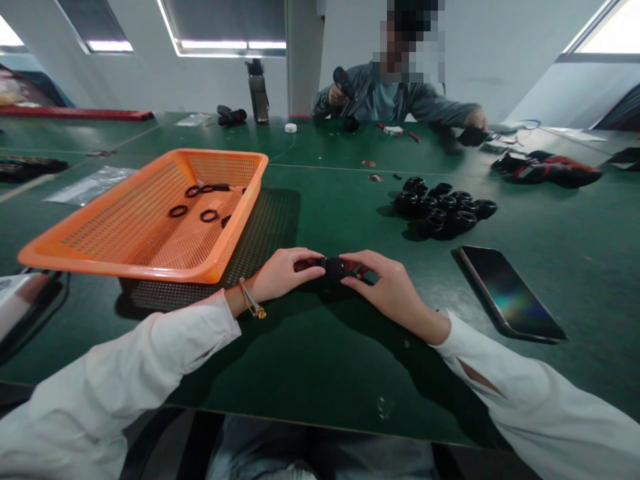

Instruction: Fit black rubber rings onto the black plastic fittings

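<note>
Between my two hands, just above the green table, is a small black cylindrical part [334, 268]. My left hand [287, 272] pinches its left end between thumb and fingers. At the other end, my right hand [377, 277] grips it with thumb and fingertips. Fine detail of the part is too dark to make out. To the left stands an orange mesh basket [145, 272] with several black rings [209, 215] inside. A cluster of similar-looking black round parts [445, 210] lies beyond my right hand.
A phone [510, 290] lies right of my right hand. Across the green table [320, 373], a co-worker [390, 93] holds a dark tool [344, 83]. A bottle [258, 93], a white cap [291, 128], a plastic bag [90, 185] and a black-and-red bundle [545, 168] are farther off.
</note>
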`<state>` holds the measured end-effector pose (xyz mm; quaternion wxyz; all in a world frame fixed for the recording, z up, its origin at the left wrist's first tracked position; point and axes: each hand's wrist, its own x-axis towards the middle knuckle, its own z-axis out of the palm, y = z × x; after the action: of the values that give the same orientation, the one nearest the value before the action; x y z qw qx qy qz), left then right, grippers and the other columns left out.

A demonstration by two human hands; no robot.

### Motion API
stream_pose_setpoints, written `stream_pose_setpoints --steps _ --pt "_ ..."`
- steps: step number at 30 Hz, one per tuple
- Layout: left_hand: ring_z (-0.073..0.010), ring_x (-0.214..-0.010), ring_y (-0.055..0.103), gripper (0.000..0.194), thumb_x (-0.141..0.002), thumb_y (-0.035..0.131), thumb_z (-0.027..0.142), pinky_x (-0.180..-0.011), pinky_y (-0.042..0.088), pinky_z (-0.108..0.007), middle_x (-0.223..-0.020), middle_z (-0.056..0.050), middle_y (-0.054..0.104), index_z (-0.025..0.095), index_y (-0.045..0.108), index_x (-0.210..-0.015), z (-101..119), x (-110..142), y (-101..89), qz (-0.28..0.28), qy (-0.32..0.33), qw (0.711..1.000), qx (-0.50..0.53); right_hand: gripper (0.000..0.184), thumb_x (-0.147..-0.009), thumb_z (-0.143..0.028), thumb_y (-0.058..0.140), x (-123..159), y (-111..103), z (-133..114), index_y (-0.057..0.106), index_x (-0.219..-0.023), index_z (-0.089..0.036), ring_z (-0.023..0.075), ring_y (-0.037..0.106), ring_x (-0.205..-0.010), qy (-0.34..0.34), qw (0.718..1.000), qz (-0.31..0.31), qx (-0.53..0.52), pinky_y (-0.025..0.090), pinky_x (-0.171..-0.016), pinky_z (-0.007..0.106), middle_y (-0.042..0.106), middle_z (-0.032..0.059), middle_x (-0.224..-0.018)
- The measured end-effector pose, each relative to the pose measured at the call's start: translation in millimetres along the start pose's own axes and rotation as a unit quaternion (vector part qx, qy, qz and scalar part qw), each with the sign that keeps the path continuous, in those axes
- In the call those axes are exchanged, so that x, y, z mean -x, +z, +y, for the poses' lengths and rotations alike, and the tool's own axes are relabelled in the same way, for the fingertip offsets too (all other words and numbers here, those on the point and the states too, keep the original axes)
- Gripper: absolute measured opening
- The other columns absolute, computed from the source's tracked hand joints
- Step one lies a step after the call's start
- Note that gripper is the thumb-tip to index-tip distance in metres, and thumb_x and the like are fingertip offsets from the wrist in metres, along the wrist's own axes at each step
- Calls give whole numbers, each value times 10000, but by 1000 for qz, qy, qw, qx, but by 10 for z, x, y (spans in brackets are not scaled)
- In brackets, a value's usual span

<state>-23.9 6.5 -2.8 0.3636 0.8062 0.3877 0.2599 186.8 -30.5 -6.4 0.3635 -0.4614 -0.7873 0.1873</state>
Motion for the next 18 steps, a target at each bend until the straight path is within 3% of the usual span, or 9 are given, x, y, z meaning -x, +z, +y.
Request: stream_pose_setpoints --steps 10,18 --pt "-155 -795 633 315 -811 591 340 -697 488 -240 -966 -68 700 122 669 -1025 -7 2 -2 4 6 1000 0 237 -756 -184 650 -4 -4 -10 651 -988 -233 178 675 -771 2 1000 -3 -8 567 -731 342 722 21 -909" --pt "-155 -796 629 333 -810 587 328 -705 484 -240 -963 -84 696 90 666 -1030 0 4 -6 0 2 1000 7 258 -754 -139 658 3 1 -11 653 -1009 -177 166 671 -765 -2 1000 -4 -1 563 -735 314 725 42 -907"
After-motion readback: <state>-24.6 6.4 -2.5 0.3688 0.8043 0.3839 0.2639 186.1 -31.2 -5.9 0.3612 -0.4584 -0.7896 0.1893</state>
